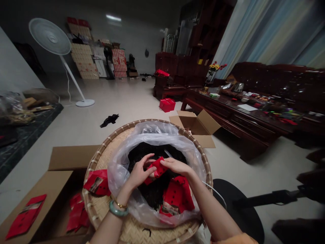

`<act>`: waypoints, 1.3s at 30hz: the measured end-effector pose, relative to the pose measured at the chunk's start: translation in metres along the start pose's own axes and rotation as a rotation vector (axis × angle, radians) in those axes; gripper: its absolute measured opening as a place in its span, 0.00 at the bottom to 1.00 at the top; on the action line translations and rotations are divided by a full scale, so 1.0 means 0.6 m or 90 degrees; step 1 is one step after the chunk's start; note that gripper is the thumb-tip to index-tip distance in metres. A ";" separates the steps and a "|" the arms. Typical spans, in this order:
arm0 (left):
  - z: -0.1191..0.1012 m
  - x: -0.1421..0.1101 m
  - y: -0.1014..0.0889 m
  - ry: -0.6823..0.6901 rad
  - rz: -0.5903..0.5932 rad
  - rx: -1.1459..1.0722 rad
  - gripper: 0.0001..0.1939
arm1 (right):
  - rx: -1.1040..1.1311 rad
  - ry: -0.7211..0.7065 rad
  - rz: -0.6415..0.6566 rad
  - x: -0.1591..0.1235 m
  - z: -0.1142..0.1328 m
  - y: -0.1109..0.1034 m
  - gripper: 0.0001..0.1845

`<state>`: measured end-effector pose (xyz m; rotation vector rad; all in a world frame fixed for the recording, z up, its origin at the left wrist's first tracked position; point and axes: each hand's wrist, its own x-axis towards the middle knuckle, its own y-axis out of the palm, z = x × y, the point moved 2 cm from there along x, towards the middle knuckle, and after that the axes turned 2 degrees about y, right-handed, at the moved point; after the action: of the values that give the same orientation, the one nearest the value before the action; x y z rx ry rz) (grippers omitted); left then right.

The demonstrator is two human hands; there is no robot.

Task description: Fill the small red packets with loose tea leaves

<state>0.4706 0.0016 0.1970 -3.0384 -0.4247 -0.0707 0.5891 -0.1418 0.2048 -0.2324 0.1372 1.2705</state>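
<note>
My left hand (140, 173), with a jade bangle (118, 209) on the wrist, holds one side of a small red packet (159, 167). Fingers of my right hand (175, 165) grip its upper right edge. Both hands are over an open clear plastic bag (119, 162) filled with dark, loose material (144, 150) whose kind I cannot make out. A shiny, thin handle (168, 153) pokes out behind the packet. Below my right hand, more red packets (177, 195) lie on the bag's contents. The bag stands on a round woven bamboo tray (129, 232).
Another red packet (97, 183) rests on the tray's left side. An open cardboard box (57, 183) with red packets sits at left, another open carton (196, 125) beyond the tray. A white fan (85, 102), a wooden table (215, 106) and a black round base (237, 210) stand around.
</note>
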 end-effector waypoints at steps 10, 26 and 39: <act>0.025 -0.002 0.009 -0.224 0.073 -0.220 0.30 | -0.119 -0.060 0.086 0.039 0.036 0.017 0.34; 0.012 0.006 -0.017 -0.005 -0.013 -0.056 0.42 | -0.141 -0.057 -0.064 0.041 0.076 0.010 0.28; 0.028 -0.004 0.002 -0.284 -0.026 -0.395 0.29 | -0.178 -0.223 -0.259 0.056 0.089 0.026 0.18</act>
<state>0.4691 0.0013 0.1800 -3.6498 -0.5844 0.5929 0.5823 -0.0930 0.2475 -0.2585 -0.3754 0.9035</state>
